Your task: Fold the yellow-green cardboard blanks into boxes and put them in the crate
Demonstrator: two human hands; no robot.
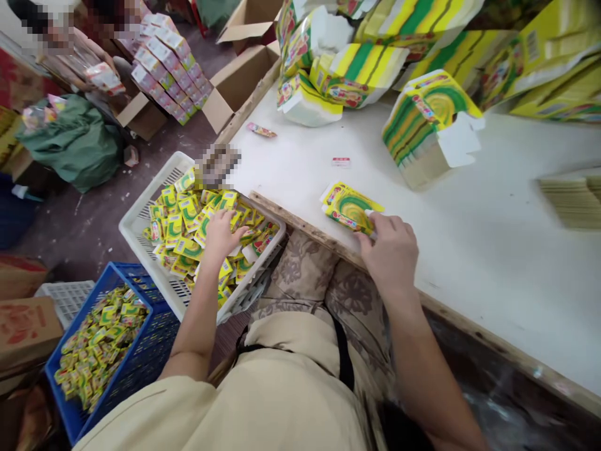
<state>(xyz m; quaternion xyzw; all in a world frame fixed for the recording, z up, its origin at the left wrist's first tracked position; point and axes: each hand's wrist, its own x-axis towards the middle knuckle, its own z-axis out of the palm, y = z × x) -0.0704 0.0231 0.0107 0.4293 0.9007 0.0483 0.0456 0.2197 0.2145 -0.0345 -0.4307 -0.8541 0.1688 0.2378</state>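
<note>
My left hand (221,233) is over a white plastic basket (136,216) heaped with small yellow-and-green boxes (188,210). Its thumb stands apart from the fingers, whose tips touch or hover just above the heap; nothing shows in its grasp. On the white table (498,250), my right hand (392,244) pinches the near right end of a yellow carton (353,207) with a green swirl print. This carton lies near the table's wooden edge, with white flaps at its ends. Part of its right end is hidden behind my fingers.
Stacks of folded yellow cartons (413,125) stand along the table's far side. A small wrapped packet (261,130) and a red-and-white card (340,163) lie on it. A blue crate (153,307), a green sack (75,147) and open cardboard boxes (241,78) are on the floor; people sit beyond.
</note>
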